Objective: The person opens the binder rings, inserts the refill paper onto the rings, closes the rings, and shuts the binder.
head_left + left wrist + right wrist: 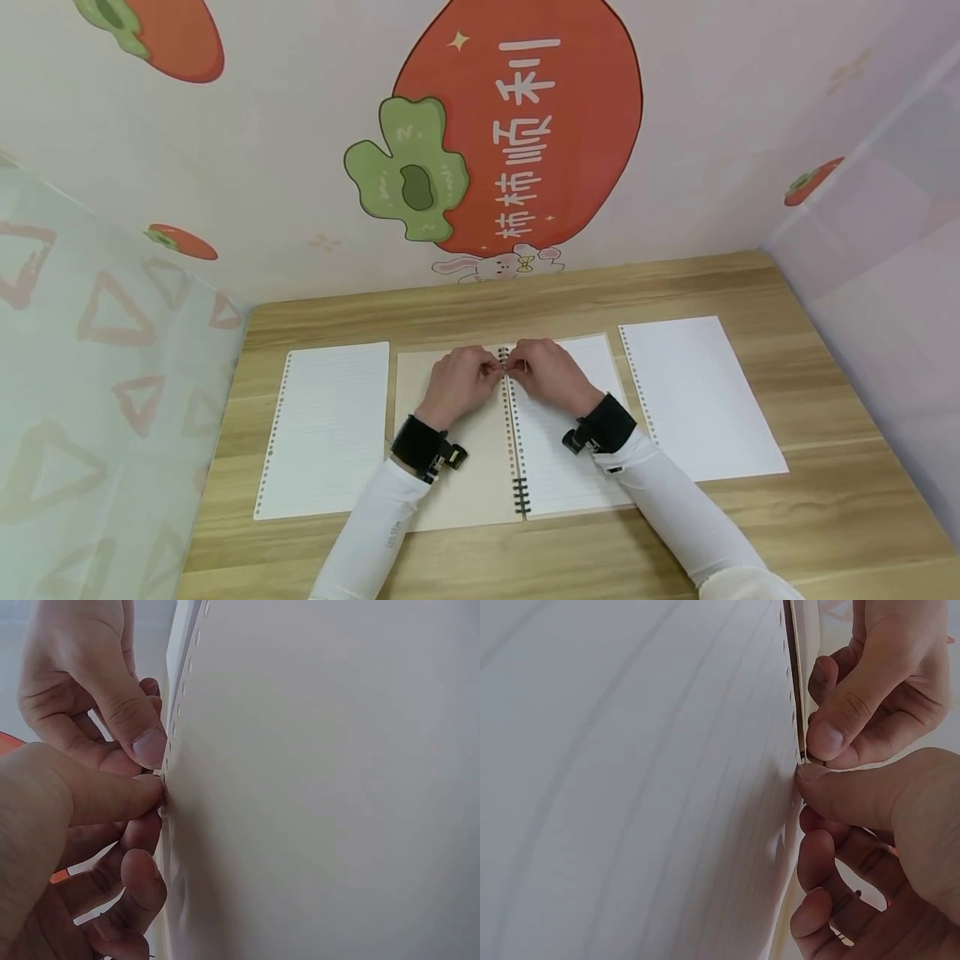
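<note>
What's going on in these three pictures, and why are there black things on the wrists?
No robot here! These are a person's own two hands: the left hand and the right hand. The wide picture comes from a camera worn on the head, looking down. The two close-ups come from small cameras on the black wristbands, one for each hand.

On the wooden table lies an open notebook, with a loose left sheet and a right sheet beside it. Both hands pinch at the notebook's black rings, near the far end, but the fingers mostly hide the exact spot.
</note>
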Tool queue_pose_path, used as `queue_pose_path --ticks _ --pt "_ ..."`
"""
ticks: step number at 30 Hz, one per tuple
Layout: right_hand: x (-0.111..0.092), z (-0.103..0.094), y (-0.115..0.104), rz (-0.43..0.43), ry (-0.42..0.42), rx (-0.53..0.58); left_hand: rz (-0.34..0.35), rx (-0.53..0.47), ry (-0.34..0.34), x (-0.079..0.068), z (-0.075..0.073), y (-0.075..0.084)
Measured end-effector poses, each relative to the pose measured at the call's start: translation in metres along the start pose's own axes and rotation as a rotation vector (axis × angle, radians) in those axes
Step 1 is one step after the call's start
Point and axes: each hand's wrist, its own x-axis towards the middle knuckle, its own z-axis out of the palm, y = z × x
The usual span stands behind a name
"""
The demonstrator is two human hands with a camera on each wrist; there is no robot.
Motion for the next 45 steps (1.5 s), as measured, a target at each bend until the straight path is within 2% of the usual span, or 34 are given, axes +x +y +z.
queue_pose_path --ticks 24,39,45 --pt "-0.002 0.000 0.006 0.040 0.017 0.014 0.011 -0.009 0.043 0.000 0.004 -0.003" --pt "-0.003 -0.001 0.009 0.020 0.002 0.006 -0.006 0.005 0.041 -0.001 0.003 -0.001" --pt "-0.003 -0.001 0.008 0.044 -0.007 -0.005 -0.021 0.004 0.025 0.000 0.004 0.001"
